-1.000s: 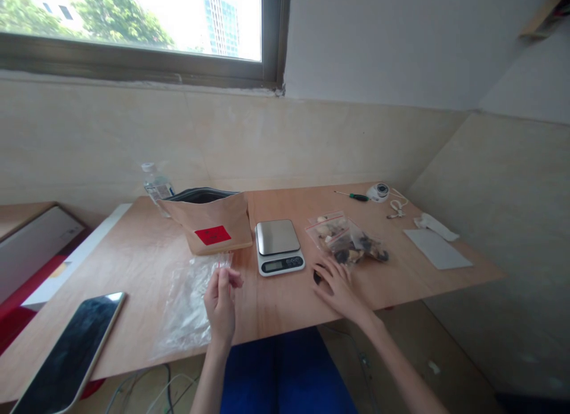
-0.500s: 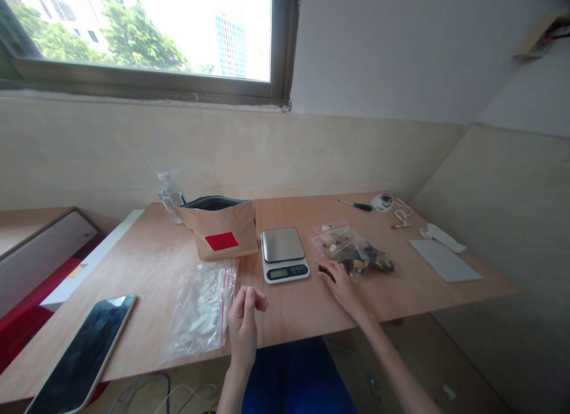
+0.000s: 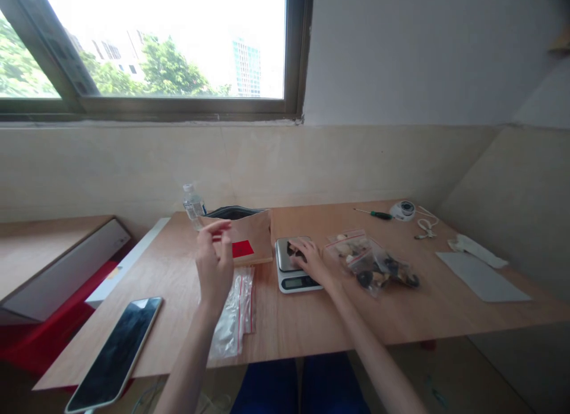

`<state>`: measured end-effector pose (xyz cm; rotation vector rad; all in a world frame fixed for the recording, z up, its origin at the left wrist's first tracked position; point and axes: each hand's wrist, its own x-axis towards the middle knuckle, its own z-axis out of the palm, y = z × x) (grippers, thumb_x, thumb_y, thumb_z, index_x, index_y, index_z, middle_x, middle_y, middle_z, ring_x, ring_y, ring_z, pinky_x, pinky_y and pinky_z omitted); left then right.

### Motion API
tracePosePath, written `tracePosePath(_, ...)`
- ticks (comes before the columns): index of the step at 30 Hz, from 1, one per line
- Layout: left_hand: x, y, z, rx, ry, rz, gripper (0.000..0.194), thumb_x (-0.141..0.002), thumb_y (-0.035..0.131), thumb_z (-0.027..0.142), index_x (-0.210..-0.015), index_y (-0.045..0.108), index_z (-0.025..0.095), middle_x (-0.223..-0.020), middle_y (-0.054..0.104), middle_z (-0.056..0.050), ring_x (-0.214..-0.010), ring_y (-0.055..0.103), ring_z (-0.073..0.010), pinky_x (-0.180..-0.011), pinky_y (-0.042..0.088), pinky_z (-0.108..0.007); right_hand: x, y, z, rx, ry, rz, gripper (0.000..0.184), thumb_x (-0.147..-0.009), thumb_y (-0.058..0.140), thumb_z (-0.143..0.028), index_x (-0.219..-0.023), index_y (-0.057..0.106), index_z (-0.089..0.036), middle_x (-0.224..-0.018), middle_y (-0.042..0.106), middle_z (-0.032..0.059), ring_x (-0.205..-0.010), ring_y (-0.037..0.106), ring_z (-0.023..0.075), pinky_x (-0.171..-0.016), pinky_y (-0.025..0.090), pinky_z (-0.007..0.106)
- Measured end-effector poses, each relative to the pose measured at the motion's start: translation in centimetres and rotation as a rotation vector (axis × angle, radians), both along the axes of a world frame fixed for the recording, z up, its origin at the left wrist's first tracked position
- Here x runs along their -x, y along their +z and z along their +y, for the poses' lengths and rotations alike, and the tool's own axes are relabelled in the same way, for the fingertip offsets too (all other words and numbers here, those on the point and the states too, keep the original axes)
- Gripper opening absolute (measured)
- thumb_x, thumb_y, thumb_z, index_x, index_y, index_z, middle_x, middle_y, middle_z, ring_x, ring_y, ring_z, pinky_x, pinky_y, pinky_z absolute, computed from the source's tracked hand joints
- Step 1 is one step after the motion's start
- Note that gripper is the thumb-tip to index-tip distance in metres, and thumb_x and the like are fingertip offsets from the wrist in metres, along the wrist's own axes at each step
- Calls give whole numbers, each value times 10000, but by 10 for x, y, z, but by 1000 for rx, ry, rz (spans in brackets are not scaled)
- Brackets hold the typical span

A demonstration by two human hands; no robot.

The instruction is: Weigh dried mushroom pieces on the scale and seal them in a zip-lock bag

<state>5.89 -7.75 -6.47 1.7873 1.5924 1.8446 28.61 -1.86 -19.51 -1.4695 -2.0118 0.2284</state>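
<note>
My right hand is over the digital kitchen scale, pinching a dark piece just above its steel pan. To the right lies a resealable plastic bag of brown and dark dried pieces. My left hand is raised in front of a kraft paper bag with a red label, its fingers curled and apart, holding nothing that I can see. Below it, a flat clear zip bag lies on the wooden table, partly hidden by my left forearm.
A black smartphone lies at the table's front left. Behind stand a water bottle, a green-handled screwdriver and a round white device with a white cable. A grey sheet lies at the right.
My right hand has moved left from beside the dried-piece bag onto the scale, carrying the dark piece. My left hand has risen toward the paper bag. The view has tilted upward.
</note>
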Motion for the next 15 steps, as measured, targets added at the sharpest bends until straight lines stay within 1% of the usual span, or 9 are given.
tracePosePath(3, 10, 29, 32, -62, 111, 266, 223, -861, 411, 248, -1019, 550, 174, -1031, 601, -86, -958, 548, -196, -899, 405, -342, -19, -11, -27, -53, -31, 54, 421, -878, 486, -382, -1292, 472, -313, -1399, 406, 80, -1264, 374, 271, -1017, 289, 477)
tracePosePath(5, 15, 42, 52, -11, 110, 469, 231, -856, 393, 247, -976, 575, 172, -996, 624, -88, -960, 553, -216, -903, 392, -354, -33, -18, -47, -92, -58, 120, 378, -892, 451, -322, -1266, 502, -293, -1384, 418, 78, -1269, 373, 252, -1030, 288, 455)
tracePosePath(7, 18, 51, 69, 163, 27, 718, 236, -841, 387, 254, -894, 608, 192, -895, 658, -67, -891, 584, -225, -843, 411, -343, -45, -28, -64, -118, -94, 185, 320, -877, 441, -232, -1155, 595, -272, -1296, 496, 77, -1213, 432, 240, -1012, 321, 437)
tracePosePath(9, 20, 58, 83, 377, -75, 930, 255, -825, 391, 282, -845, 634, 208, -812, 673, -50, -797, 608, -219, -738, 429, -307, -55, -38, -76, -115, -148, 247, 305, -831, 442, -152, -999, 672, -262, -1159, 571, 75, -1101, 507, 236, -951, 381, 426)
tracePosePath(10, 20, 60, 88, 460, -118, 1008, 274, -823, 384, 292, -827, 646, 211, -799, 679, -48, -767, 613, -214, -693, 427, -289, -58, -42, -79, -103, -177, 287, 313, -806, 439, -124, -939, 690, -256, -1100, 590, 75, -1046, 531, 234, -909, 411, 418)
tracePosePath(12, 19, 65, 96, 558, -165, 1127, 310, -822, 370, 284, -796, 668, 205, -806, 691, -54, -730, 614, -203, -641, 414, -268, -63, -48, -82, -69, -204, 391, 320, -771, 436, -102, -886, 700, -241, -1046, 603, 79, -986, 555, 229, -832, 456, 392)
tracePosePath(14, 17, 68, 101, 617, -231, 1192, 315, -814, 375, 238, -786, 685, 188, -826, 702, -56, -704, 606, -181, -635, 407, -253, -66, -50, -82, -55, -204, 522, 287, -763, 453, -119, -873, 698, -220, -1039, 609, 86, -985, 565, 225, -810, 475, 374)
tracePosePath(15, 16, 70, 103, 635, -256, 1187, 289, -798, 405, 219, -778, 691, 178, -814, 706, -48, -686, 598, -164, -639, 407, -241, -66, -51, -81, -56, -209, 593, 252, -765, 473, -141, -863, 696, -209, -1038, 614, 90, -991, 570, 225, -816, 479, 372)
